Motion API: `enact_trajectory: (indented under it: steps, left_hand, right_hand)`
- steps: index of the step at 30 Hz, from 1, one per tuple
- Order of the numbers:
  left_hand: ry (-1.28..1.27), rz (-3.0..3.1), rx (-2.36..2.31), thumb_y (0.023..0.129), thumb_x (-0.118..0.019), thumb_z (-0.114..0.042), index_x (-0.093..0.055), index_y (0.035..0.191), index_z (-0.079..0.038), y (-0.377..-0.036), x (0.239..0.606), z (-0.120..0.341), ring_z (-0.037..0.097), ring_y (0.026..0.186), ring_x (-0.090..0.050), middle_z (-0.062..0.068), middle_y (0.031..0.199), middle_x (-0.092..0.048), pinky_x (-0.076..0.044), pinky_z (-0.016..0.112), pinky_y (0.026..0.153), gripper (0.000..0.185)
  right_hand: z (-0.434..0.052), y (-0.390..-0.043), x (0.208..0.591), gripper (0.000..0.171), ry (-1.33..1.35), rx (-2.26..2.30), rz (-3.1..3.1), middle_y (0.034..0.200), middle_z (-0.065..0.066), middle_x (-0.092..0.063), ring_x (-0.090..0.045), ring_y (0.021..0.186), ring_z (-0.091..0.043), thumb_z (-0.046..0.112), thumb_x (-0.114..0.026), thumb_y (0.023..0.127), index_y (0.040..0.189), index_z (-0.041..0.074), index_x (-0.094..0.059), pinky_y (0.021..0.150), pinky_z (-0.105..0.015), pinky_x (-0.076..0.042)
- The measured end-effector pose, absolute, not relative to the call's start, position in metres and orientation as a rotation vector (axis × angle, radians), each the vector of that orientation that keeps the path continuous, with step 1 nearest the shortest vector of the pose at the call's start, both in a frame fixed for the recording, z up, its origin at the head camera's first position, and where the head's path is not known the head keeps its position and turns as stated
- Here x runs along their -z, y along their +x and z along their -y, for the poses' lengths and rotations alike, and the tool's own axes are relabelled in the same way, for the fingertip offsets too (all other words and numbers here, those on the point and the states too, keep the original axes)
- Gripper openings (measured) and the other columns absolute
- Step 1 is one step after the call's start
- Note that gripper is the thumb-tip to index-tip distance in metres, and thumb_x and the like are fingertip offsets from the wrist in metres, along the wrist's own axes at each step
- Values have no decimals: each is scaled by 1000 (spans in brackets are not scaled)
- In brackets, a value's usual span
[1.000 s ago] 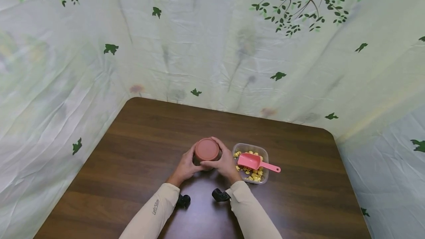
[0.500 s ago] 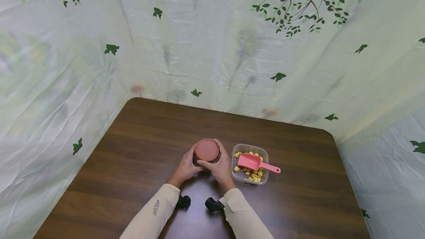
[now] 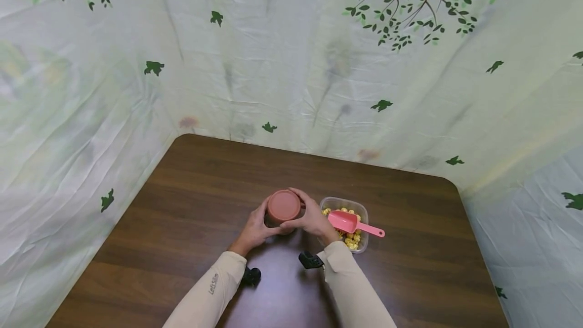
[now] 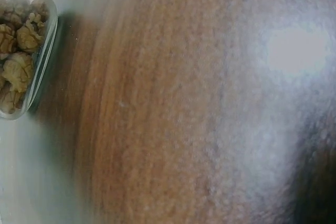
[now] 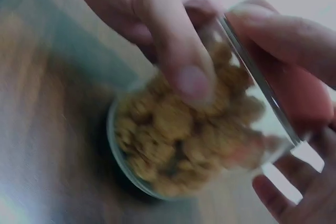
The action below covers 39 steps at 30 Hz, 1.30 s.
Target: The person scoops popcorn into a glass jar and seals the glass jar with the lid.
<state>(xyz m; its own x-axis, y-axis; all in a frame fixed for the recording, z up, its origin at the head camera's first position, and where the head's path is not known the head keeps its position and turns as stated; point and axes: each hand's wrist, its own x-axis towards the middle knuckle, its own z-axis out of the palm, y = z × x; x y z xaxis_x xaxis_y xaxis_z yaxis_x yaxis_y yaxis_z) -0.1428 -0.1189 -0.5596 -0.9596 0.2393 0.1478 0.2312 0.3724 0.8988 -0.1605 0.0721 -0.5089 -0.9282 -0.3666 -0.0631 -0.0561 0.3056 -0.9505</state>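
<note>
Both hands are around a clear jar (image 5: pixel 178 135) filled with popcorn and topped by a reddish-pink lid (image 3: pixel 284 205). My left hand (image 3: pixel 253 229) holds the jar's side, its thumb pressed against the clear wall in the right wrist view. At the lid, my right hand (image 3: pixel 312 219) grips the rim, with the thumb in front and fingers behind. The lid sits on the jar's mouth. In the left wrist view neither hand nor jar clearly shows, only the table and a tub's corner.
Just right of the jar stands a clear plastic tub (image 3: pixel 364 247) with some popcorn (image 3: pixel 351 242). A pink scoop (image 3: pixel 343 220) lies across it, handle over the right rim. Everything is on a dark wooden table (image 3: pixel 200 181), with printed curtains (image 3: pixel 291 65) behind.
My right hand and wrist first swung left around the lid, then back out to the right, now partly covering the tub. The left hand and jar have stayed in place.
</note>
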Motion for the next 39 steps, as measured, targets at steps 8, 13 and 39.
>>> enact_trajectory:
  steps: [8,13,39]
  left_hand:
    - [444,-2582,-1701,70,-88,-20,-37,145,-2,-143,560,118,35,126,-48,21,136,-51,-37,53,104,92]
    - [485,-2597,-1721,69,-88,-20,-38,144,-2,-143,560,117,34,124,-50,21,135,-53,-38,53,103,92]
    - [553,-2608,-1683,71,-86,-17,-35,145,1,-145,561,121,36,125,-48,24,136,-51,-37,53,104,91]
  right_hand:
    - [-78,-169,520,89,-445,1691,-2268,132,-2,-57,-49,122,-24,10,-90,64,141,19,-47,104,-53,-34]
    - [-74,-166,523,88,-384,1757,-2292,131,-5,-59,-50,124,-25,7,-90,63,140,15,-49,105,-52,-34]
    - [-60,-144,520,96,-214,1759,-2462,136,-11,-53,-49,123,-30,19,-92,63,144,14,-42,103,-53,-37]
